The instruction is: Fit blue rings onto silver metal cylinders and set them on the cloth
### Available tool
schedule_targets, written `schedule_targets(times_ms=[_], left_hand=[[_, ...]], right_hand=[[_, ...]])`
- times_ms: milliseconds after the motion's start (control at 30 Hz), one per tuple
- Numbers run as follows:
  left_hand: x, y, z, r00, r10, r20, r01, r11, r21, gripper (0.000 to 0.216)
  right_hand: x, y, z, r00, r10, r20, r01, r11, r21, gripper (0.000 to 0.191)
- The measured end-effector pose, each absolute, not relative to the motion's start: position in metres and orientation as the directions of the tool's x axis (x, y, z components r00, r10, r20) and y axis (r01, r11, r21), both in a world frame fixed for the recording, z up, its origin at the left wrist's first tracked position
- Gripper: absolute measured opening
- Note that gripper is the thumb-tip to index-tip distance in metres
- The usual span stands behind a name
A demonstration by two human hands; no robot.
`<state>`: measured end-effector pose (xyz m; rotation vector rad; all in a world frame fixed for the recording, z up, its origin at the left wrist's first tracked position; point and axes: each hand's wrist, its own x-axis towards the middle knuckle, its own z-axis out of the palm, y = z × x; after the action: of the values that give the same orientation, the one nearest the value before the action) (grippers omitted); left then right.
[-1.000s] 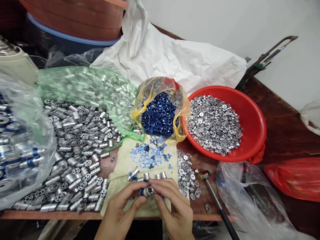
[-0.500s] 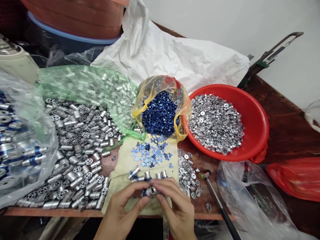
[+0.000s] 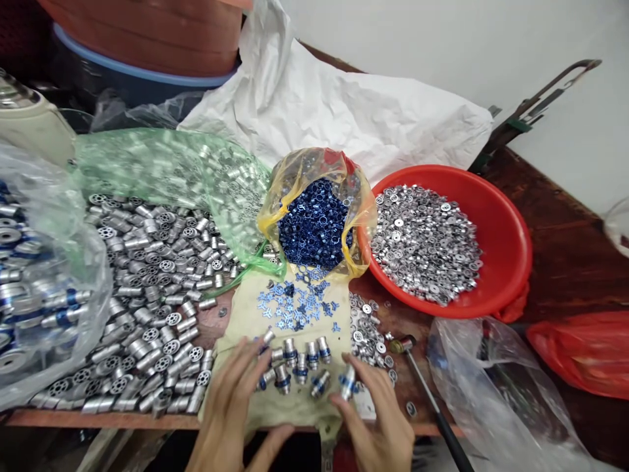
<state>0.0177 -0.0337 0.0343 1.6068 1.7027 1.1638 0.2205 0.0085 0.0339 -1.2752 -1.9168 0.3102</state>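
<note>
On the pale cloth [image 3: 255, 414] stand and lie several small silver metal cylinders with blue rings [image 3: 301, 368]. My right hand [image 3: 378, 410] pinches one more silver cylinder with a blue ring [image 3: 348, 381] between thumb and fingers, at the cloth's right edge. Fingers stretched and thumb spread, my left hand [image 3: 234, 400] is open over the cloth's left side. Its fingertips are beside the leftmost cylinders and partly cover them. Flat blue star-shaped pieces [image 3: 295, 305] are scattered on the cloth beyond the cylinders.
Plain silver cylinders [image 3: 152, 262] are heaped at left by a green bag [image 3: 162, 157]. A yellow bag [image 3: 272, 219] holds blue rings; a red basin [image 3: 506, 242] holds small silver discs. A hammer [image 3: 432, 393] lies at right, near a clear plastic bag [image 3: 501, 387].
My hands, together around a cylinder before, have parted. The left has moved left and opened; the right has moved right with a blue-ringed cylinder. The cylinders on the cloth are now uncovered.
</note>
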Motion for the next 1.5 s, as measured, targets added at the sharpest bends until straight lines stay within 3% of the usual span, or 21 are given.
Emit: schedule_targets(times_ms=[67,200,333,433,500,567,600,700,833,967,1133,1333,1400,1500], left_hand=[[0.023,-0.028,0.022,-0.112,0.964,0.240,0.703,-0.093,0.705,0.075],[0.052,-0.007,0.003,0.022,0.973,0.230,0.824,-0.148,0.547,0.074],[0.057,0.005,0.006,0.085,0.970,0.229,0.818,-0.199,0.540,0.071],[0.018,0.013,0.018,0.064,0.967,0.248,0.816,-0.194,0.544,0.066],[-0.023,0.027,0.025,-0.049,0.938,0.344,0.890,-0.115,0.440,0.058],[-0.061,0.046,0.031,-0.231,0.943,0.241,0.955,0.173,0.239,0.042],[-0.075,0.055,0.032,-0.205,0.962,0.180,0.975,0.185,0.124,0.041],[-0.096,0.076,0.034,-0.141,0.983,0.117,0.990,0.138,0.034,0.038],[-0.097,0.080,0.034,-0.091,0.989,0.118,0.995,0.086,0.044,0.034],[-0.100,0.070,0.031,-0.078,0.988,0.132,0.994,0.067,0.084,0.036],[-0.099,0.062,0.035,-0.127,0.973,0.193,0.987,0.106,0.117,0.042],[-0.092,0.062,0.039,-0.100,0.973,0.207,0.992,0.082,0.095,0.018],[-0.083,0.052,0.038,-0.083,0.965,0.251,0.985,0.041,0.168,0.016],[-0.058,0.030,0.036,0.019,0.927,0.374,0.853,-0.210,0.478,0.015]], right_hand=[[0.228,0.022,0.026,-0.139,0.879,0.456,0.704,0.412,-0.579,0.041],[0.217,0.040,0.010,-0.076,0.926,0.371,0.727,0.306,-0.615,0.037],[0.212,0.041,0.005,-0.115,0.935,0.336,0.724,0.311,-0.616,0.046],[0.223,0.041,0.011,-0.136,0.932,0.335,0.722,0.324,-0.611,0.043],[0.228,0.045,0.019,-0.158,0.919,0.361,0.727,0.356,-0.588,0.036],[0.222,0.057,0.030,-0.190,0.895,0.405,0.752,0.397,-0.526,0.027],[0.213,0.066,0.036,-0.220,0.880,0.420,0.769,0.422,-0.480,0.024],[0.175,0.105,0.052,-0.391,0.841,0.374,0.776,0.520,-0.357,0.020],[0.135,0.151,0.059,-0.540,0.792,0.284,0.738,0.608,-0.294,0.015],[0.143,0.151,0.059,-0.535,0.792,0.292,0.748,0.606,-0.271,0.015],[0.171,0.114,0.058,-0.544,0.773,0.328,0.704,0.632,-0.324,0.021],[0.175,0.086,0.058,-0.508,0.737,0.446,0.600,0.674,-0.431,0.025],[0.173,0.075,0.063,-0.487,0.740,0.463,0.532,0.672,-0.515,0.029],[0.167,0.058,0.066,-0.470,0.762,0.446,0.411,0.636,-0.654,0.035]])
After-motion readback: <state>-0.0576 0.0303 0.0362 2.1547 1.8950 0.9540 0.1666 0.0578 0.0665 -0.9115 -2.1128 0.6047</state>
